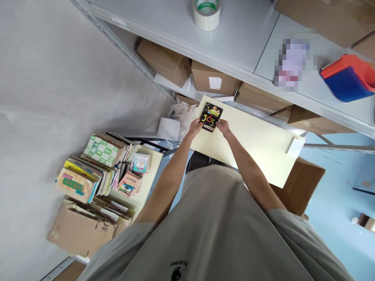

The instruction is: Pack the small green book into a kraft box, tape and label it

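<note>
A small black book (pixel 211 113) with a colourful "365" on its cover is held over the left part of a pale yellow table (pixel 249 136). My left hand (pixel 195 128) grips its lower left edge, with the thumb on the cover. On the opposite side, my right hand (pixel 223 127) pinches the lower right edge. Both hands are closed on the book, and the fingers beneath it are hidden. Whether the book touches the tabletop I cannot tell.
On a side table at left stand stacked books (pixel 102 150) and a cardboard box (pixel 82 228). A shelf above the table carries a tape roll (pixel 206 19), a red and blue object (pixel 348 78) and a blurred-out item. Cardboard boxes (pixel 215 78) fill the shelf below. A white box (pixel 295 147) sits at the table's right end.
</note>
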